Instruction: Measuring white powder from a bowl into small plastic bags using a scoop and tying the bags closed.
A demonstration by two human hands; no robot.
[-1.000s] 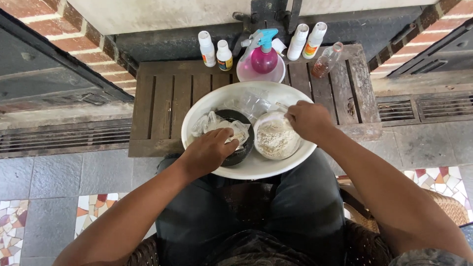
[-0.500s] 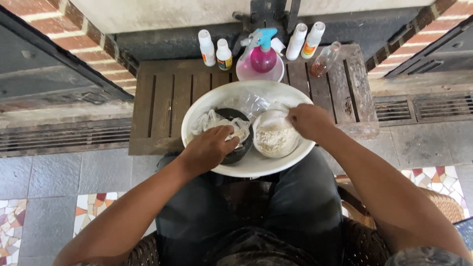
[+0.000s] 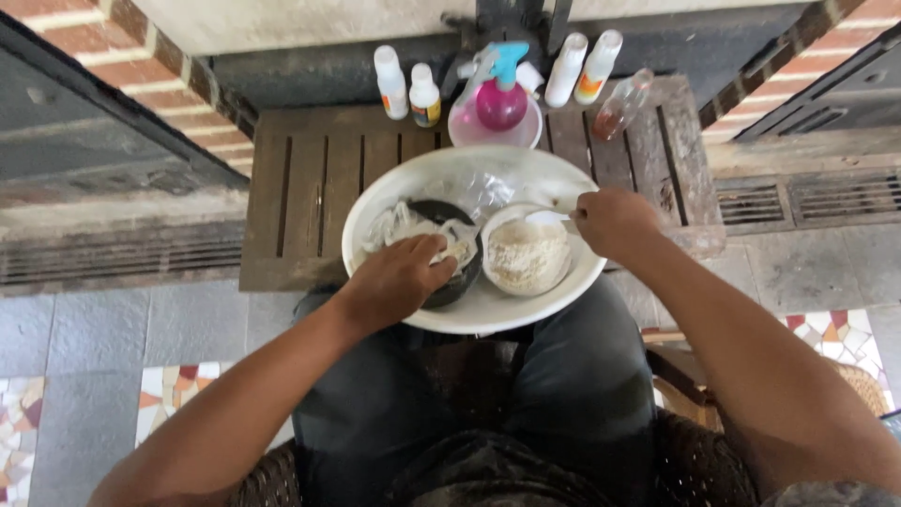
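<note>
A large white basin [image 3: 375, 211] rests on my lap. Inside it sit a dark bowl [image 3: 457, 283] on the left and a white bowl of pale powder [image 3: 526, 256] on the right. My left hand [image 3: 399, 277] lies over the dark bowl, gripping a crumpled clear plastic bag [image 3: 402, 225] that holds some of the powder. My right hand [image 3: 612, 220] holds a white spoon [image 3: 546, 218] above the far rim of the powder bowl. More clear plastic [image 3: 488, 188] lies at the back of the basin.
A low wooden slatted table [image 3: 310, 183] stands in front of my knees. At its back edge are several white bottles [image 3: 389, 81], a pink spray bottle [image 3: 500, 94] in a pale bowl, and a clear bottle [image 3: 621, 105]. Brick walls and floor grates flank it.
My right hand has lifted off the powder bowl and shifted right, now showing the spoon. My left hand stays on the bag over the dark bowl.
</note>
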